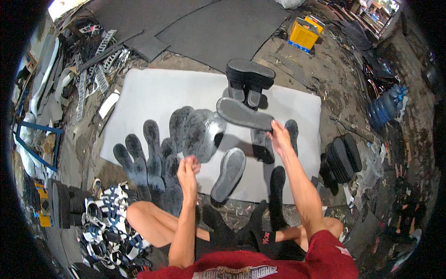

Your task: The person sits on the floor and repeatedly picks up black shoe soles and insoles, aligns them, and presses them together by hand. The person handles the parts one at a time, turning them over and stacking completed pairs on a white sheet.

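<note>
My right hand (280, 138) grips one end of a dark shoe sole (245, 114), holding it tilted above a white sheet. The sole has a paler rim and points left. My left hand (188, 171) hovers near a cluster of overlapping black soles (191, 132), its fingers curled together; whether anything is in them is hidden. One grey sole with a light rim (229, 174) lies alone between my hands. More black soles (151, 139) fan out at the left, partly over the sheet's edge. A stack of thick soles (251, 74) rises beyond the held one.
The white sheet (153, 88) covers the ground before my crossed legs. Sandal straps (107, 223) pile up at lower left. A yellow box (304, 35) stands far right, with blue plastic bottles (386, 106) nearer. Another sole stack (342, 158) sits right of the sheet; dark mats (209, 30) lie beyond.
</note>
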{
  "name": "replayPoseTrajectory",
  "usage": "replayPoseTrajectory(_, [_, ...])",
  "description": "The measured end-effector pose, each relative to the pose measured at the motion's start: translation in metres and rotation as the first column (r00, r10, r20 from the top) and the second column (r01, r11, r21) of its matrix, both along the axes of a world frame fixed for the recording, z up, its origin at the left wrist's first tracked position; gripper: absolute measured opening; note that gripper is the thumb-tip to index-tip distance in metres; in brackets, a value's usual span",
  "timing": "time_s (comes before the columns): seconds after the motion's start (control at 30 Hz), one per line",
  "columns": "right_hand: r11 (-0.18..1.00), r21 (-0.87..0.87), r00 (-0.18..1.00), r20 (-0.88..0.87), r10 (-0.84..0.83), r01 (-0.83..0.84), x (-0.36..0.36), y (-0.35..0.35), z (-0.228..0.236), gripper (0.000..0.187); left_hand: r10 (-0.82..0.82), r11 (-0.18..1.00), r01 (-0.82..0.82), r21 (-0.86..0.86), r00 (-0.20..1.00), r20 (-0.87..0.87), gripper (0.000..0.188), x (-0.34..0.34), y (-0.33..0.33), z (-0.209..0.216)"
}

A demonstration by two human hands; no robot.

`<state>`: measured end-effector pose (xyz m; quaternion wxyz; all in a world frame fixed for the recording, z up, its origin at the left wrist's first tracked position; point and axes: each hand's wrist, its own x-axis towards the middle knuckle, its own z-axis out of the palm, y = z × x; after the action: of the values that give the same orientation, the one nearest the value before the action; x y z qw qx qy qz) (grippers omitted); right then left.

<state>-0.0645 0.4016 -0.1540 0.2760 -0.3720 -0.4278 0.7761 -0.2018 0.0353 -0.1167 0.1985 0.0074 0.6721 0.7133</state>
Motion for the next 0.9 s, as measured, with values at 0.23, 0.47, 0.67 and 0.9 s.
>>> replayPoseTrajectory(0.23, [0.979,-0.020,0.975,0.099,-0.199,0.202,-0.102,0.153,-0.057,0.037,-0.021,0.989,0.043,-0.143,0.988,0.153,0.023,0.045,-0.029,-0.031])
replayPoseTrajectory(0.47, [0.827,0.559,0.784,0.485,-0.389,0.064,0.028,0.037,-0.108,0.033,-0.104,0.972,0.116,-0.206,0.992,0.067,0.018,0.073,-0.044,-0.034])
replayPoseTrajectory(0.67, [0.834,0.398,0.252,0.913,-0.320,-0.383,0.205,-0.171,-0.088,0.092,-0.204,0.916,0.128,-0.381,0.964,-0.169,0.031,0.082,-0.037,-0.030])
replayPoseTrajectory(0.9, [0.829,0.433,0.290,0.893,-0.343,-0.354,0.253,-0.220,-0.097,0.106,-0.657,0.555,0.156,-0.817,0.684,-0.316,0.098,0.126,0.004,-0.014])
